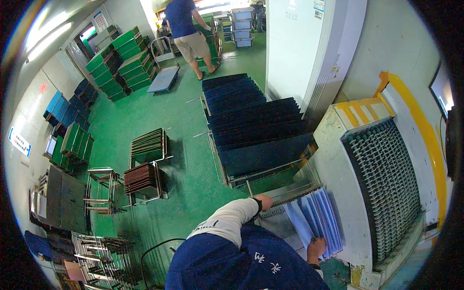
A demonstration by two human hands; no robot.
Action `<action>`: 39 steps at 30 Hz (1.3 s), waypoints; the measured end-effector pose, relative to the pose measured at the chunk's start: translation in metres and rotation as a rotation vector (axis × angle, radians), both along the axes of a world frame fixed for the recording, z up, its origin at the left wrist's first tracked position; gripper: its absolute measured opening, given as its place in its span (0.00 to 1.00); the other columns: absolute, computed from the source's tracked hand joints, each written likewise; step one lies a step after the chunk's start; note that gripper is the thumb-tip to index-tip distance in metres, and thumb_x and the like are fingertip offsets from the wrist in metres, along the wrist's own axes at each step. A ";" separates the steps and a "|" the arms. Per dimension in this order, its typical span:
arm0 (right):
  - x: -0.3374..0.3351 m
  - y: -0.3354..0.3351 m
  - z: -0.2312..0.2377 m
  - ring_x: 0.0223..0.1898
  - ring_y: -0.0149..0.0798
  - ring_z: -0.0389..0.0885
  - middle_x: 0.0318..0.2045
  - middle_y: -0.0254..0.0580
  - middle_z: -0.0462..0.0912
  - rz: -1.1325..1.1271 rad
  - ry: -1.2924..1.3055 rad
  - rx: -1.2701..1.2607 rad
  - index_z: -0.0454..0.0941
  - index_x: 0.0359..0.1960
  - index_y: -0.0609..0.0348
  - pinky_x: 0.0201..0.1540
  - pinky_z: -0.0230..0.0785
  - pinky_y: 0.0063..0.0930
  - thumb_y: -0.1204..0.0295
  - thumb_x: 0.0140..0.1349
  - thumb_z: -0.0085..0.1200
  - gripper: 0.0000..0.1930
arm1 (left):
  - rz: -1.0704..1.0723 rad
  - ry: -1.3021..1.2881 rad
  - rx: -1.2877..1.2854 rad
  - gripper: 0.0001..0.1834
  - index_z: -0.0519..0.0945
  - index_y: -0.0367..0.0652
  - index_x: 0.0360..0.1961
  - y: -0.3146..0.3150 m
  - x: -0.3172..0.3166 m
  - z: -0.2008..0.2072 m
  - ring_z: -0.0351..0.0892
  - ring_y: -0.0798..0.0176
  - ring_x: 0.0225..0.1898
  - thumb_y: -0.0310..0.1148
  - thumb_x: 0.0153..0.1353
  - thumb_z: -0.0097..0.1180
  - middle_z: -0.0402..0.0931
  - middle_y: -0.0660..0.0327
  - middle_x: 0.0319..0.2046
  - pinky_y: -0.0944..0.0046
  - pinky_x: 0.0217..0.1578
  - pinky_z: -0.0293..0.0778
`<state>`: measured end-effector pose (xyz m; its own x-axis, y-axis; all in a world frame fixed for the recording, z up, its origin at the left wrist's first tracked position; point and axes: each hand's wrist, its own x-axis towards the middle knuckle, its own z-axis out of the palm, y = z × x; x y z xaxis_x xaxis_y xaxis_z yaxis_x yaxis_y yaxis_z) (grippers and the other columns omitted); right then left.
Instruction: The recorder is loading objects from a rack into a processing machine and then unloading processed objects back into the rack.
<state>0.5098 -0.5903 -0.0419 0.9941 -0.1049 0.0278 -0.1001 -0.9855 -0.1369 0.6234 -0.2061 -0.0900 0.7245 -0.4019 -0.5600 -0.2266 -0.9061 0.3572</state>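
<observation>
My left hand [263,202], below a dark wristband, is curled at the rail of a metal rack [278,209]; its fingertips are hidden. In this rack stand several thin bluish-white panels [314,212], upright and close together, leaning slightly. My right hand [316,248] is closed at the near edge of these panels, its fingers pressed against one of them. How many panels it pinches cannot be made out. Just beyond, a longer rack is filled with dark blue panels [266,152] in a dense row.
At right stands a machine with rows of small rollers [386,183]. A tall white cabinet [292,53] rises ahead. Small racks [145,181] stand on the green floor [193,179] at left. Farther off are a flat trolley [164,79], stacked green crates [133,63] and another person [186,34].
</observation>
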 end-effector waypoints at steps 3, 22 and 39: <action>0.001 0.001 0.001 0.40 0.52 0.76 0.37 0.46 0.77 0.015 -0.030 -0.005 0.81 0.31 0.57 0.43 0.67 0.47 0.66 0.49 0.56 0.10 | -0.035 0.006 0.010 0.14 0.81 0.49 0.39 0.002 0.002 -0.010 0.81 0.54 0.28 0.36 0.50 0.56 0.81 0.57 0.28 0.53 0.26 0.75; 0.003 0.005 0.010 0.42 0.50 0.76 0.38 0.45 0.78 -0.053 0.084 -0.015 0.82 0.31 0.56 0.46 0.65 0.46 0.65 0.51 0.56 0.10 | 0.084 -0.034 0.001 0.10 0.84 0.42 0.26 -0.001 0.003 -0.030 0.82 0.52 0.31 0.30 0.38 0.63 0.81 0.55 0.28 0.53 0.27 0.75; 0.001 0.000 -0.001 0.39 0.51 0.76 0.34 0.45 0.77 0.012 -0.005 -0.055 0.82 0.30 0.57 0.40 0.67 0.45 0.65 0.50 0.57 0.10 | 0.043 -0.026 -0.046 0.11 0.84 0.42 0.29 -0.001 0.001 -0.013 0.82 0.52 0.34 0.31 0.42 0.61 0.82 0.56 0.31 0.52 0.28 0.75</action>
